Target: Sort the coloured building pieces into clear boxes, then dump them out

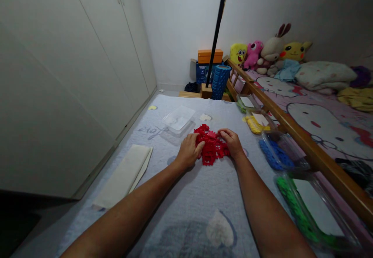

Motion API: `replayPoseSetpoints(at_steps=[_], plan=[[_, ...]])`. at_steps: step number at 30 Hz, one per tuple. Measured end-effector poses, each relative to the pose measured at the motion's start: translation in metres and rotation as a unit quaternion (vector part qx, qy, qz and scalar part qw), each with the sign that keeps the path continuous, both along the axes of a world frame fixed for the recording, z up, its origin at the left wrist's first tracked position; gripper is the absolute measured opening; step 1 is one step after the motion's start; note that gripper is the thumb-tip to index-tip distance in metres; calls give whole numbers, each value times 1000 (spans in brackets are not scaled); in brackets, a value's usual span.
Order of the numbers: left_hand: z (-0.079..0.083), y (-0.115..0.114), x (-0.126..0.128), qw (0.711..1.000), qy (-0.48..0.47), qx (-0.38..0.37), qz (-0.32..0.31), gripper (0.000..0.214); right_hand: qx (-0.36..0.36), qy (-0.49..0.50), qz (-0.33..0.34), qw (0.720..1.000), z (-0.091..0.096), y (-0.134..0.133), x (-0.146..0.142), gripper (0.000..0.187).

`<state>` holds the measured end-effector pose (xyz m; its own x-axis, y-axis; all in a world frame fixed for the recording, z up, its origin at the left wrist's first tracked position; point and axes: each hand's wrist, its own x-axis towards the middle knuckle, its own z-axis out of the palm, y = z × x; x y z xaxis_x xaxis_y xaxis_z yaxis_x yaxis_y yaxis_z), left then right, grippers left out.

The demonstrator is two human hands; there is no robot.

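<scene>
Two bare hands, left hand (pixel 189 150) and right hand (pixel 232 142), cup a heap of small red plastic interlocking pieces (pixel 211 145) on the pale blue fleece blanket (pixel 186 196), fingers loosely curled against it, gripping nothing. Squeezed unevenly, pieces could scatter into the pile.

From my feed, the left hand (pixel 189 150) and right hand (pixel 232 143) cover both flanks of the red pieces (pixel 211 147), so I can't count them. The green tray (pixel 317 211) runs off the bottom edge. The far clear box (pixel 178 119) looks perhaps empty; too dim to tell.
</scene>
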<state>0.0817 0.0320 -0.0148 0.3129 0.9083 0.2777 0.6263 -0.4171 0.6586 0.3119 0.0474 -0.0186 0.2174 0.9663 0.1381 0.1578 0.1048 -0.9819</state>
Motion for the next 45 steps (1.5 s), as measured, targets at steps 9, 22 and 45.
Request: replayPoseSetpoints(at_steps=[9, 22, 45], plan=[[9, 52, 11, 1000, -19, -4, -2, 42, 16, -33, -29, 999, -6, 6, 6, 50], [21, 81, 30, 986, 18, -75, -145, 39, 8, -125, 65, 990, -10, 5, 1, 47], [39, 6, -51, 970, 106, 129, 176, 36, -39, -45, 90, 994, 2, 12, 7, 52]])
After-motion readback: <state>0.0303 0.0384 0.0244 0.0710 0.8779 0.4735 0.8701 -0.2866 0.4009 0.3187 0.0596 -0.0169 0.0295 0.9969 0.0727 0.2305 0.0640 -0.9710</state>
